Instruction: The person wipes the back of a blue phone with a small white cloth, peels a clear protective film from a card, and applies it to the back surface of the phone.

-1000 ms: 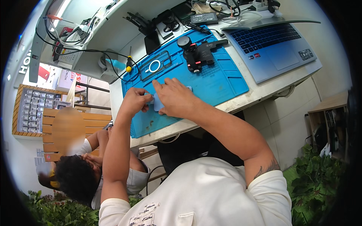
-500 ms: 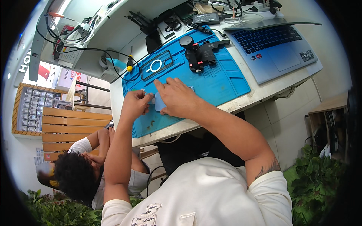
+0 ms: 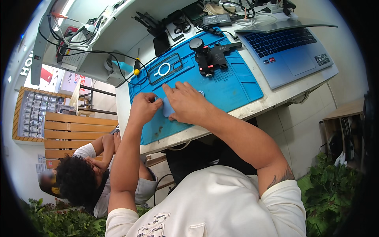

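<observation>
Phone (image 3: 168, 108): lay on the mat (image 3: 227, 93), mostly under my right hand, its pale blue left end showing.
Long axis: seemed to run left to right, the right end a little farther from me, judging by the two ends that peeped out.
Left hand (image 3: 144, 106): just beside the phone's left end, the nearer hand to that edge, thumb and forefinger pinched on a pale bit (image 3: 156, 98).
Right hand (image 3: 188, 103): palm down across the phone, thumb and forefinger spread well apart.
Stand (image 3: 209, 59): beyond the phone, to its right.
Hidden: the phone's middle, behind my right hand.
Hard to make out: what the pale bit was, and whether it touched the phone.
</observation>
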A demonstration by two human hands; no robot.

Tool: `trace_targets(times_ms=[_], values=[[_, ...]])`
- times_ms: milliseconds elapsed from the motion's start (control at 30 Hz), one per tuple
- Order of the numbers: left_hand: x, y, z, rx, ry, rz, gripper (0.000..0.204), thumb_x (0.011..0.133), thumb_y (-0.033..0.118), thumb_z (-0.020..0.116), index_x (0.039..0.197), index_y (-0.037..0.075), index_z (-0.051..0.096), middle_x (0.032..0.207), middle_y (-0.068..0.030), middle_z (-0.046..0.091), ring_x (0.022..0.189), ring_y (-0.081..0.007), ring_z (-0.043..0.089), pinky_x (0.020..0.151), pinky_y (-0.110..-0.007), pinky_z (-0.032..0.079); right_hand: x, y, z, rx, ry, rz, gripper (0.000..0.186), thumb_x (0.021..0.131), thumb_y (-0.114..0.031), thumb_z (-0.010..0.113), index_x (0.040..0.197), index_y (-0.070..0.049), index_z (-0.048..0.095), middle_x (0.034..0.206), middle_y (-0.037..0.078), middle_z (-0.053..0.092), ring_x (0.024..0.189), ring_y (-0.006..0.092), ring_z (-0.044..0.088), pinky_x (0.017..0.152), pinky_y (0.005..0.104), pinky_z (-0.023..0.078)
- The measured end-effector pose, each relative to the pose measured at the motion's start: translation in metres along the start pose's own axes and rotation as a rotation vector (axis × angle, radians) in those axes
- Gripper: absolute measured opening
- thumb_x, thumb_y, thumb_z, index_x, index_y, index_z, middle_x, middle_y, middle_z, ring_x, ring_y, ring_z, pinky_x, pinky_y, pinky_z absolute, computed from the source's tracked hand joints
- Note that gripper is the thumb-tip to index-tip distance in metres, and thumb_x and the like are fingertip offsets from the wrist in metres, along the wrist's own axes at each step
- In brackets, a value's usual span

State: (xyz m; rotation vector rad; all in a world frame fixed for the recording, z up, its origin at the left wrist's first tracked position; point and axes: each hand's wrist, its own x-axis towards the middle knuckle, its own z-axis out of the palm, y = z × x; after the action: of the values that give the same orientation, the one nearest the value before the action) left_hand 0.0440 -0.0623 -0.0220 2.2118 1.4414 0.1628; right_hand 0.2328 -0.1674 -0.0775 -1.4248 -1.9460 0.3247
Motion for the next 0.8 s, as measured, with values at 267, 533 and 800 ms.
trace_targets(times_ms=[267, 533, 800], values=[[0.002, -0.002, -0.006, -0.252, -0.123, -0.099, 0.025, 0.097, 0.021, 0.075, 0.089, -0.002, 0.077, 0.065, 0.0001, 0.061, 0.053, -0.0088, 0.051, 0.05, -0.027, 0.037, 0.0, 0.0, -0.002, -0.007, -0.013, 0.001, 0.105, 0.075, -0.029, 0.1, 0.154, 0.016, 0.048, 0.115, 0.021, 0.077, 0.125, 0.0374, 0.064, 0.111, 0.045, 0.048], [0.004, -0.013, -0.012, -0.392, -0.206, -0.131, 0.022, 0.099, 0.024, 0.078, 0.094, 0.002, 0.079, 0.074, 0.0009, 0.065, 0.059, -0.0093, 0.056, 0.053, -0.026, 0.04, 0.001, -0.002, -0.004, -0.007, -0.038, 0.016, 0.107, 0.076, -0.029, 0.1, 0.157, 0.014, 0.045, 0.121, 0.021, 0.076, 0.125, 0.0371, 0.063, 0.111, 0.0452, 0.048], [0.014, -0.024, -0.018, -0.377, -0.333, -0.171, 0.026, 0.098, 0.031, 0.085, 0.098, 0.005, 0.08, 0.072, 0.0, 0.065, 0.06, -0.0104, 0.059, 0.057, -0.028, 0.045, 0.001, -0.004, -0.006, -0.015, -0.084, 0.044, 0.108, 0.078, -0.031, 0.1, 0.159, 0.013, 0.043, 0.126, 0.022, 0.074, 0.126, 0.0363, 0.062, 0.11, 0.0455, 0.048]])
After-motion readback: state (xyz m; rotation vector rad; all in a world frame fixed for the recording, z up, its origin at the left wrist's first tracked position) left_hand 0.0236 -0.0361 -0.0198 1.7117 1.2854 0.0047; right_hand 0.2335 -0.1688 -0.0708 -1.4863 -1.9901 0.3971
